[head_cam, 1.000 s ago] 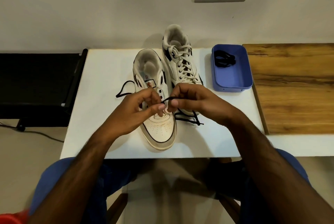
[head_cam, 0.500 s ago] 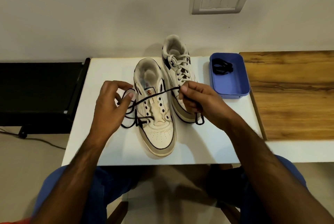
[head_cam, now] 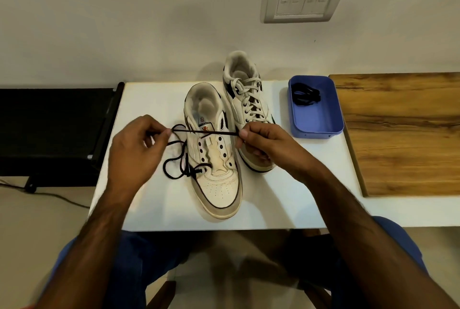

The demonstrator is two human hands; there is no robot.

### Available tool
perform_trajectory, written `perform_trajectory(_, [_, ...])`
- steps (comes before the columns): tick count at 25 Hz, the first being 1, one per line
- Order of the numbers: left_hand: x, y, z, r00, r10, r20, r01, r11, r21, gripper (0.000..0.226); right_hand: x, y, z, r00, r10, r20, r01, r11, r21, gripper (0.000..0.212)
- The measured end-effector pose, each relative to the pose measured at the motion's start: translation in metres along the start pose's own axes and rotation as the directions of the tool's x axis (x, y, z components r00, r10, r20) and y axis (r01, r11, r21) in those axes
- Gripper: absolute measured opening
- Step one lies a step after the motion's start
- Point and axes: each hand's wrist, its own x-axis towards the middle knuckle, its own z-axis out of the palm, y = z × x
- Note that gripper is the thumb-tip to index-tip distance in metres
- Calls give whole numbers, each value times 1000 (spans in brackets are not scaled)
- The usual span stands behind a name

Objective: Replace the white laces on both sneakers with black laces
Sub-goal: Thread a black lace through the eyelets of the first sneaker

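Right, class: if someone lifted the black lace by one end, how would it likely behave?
The black lace is probably floppy: its slack lies in loose loops on the table beside the near sneaker. It runs straight only where the left hand and right hand pinch it taut. Likely very light, and it wouldn't roll.

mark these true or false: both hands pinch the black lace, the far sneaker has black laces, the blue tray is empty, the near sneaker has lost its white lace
1. Both the left hand and right hand pinch the black lace. True.
2. The far sneaker has black laces. False: its laces are white.
3. The blue tray is empty. False: a bundled black lace lies in it.
4. The near sneaker has no white lace. True.
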Motion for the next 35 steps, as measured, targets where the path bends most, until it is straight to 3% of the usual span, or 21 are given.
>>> perform_trajectory(2, [1,-10,-3,996,-89,-1,89,990,110,10,2,5,-5,1000,11,-18,-11,1000,8,31])
perform_trajectory(5, [-5,6,11,998,59,25,-64,959,275,17,7,12,0,1000,3,28,-3,1000,-20,26])
perform_trajectory(7, [-10,27,22,972,222,83,-234,952,196,28,10,15,6,998,-27,61,33,995,-91,26])
perform_trajectory(9, [-17,39,34,907,361,215,-372,928,8,31,12,18,11,996,-54,65,63,986,-156,21])
perform_trajectory(11, [-21,40,41,865,413,286,-379,910,-166,30,13,20,16,998,-67,20,70,980,-185,12])
perform_trajectory(18, [-15,30,41,915,294,278,-239,947,-214,23,11,12,30,964,-108,-244,40,962,-269,13])
perform_trajectory(20, [-16,28,40,914,293,281,-257,954,-158,20,10,11,30,959,-76,-273,0,964,-268,20])
perform_trajectory(25, [-17,24,38,929,238,284,-221,971,-89,15,5,14,43,958,0,-285,-163,820,-548,35])
perform_trajectory(30, [-25,27,48,897,258,360,-240,966,-95,13,4,22,54,931,-29,-363,-198,797,-571,28])
perform_trajectory(35, [-29,25,55,910,208,360,-168,976,-138,13,-1,24,59,910,-24,-414,-229,802,-551,29])
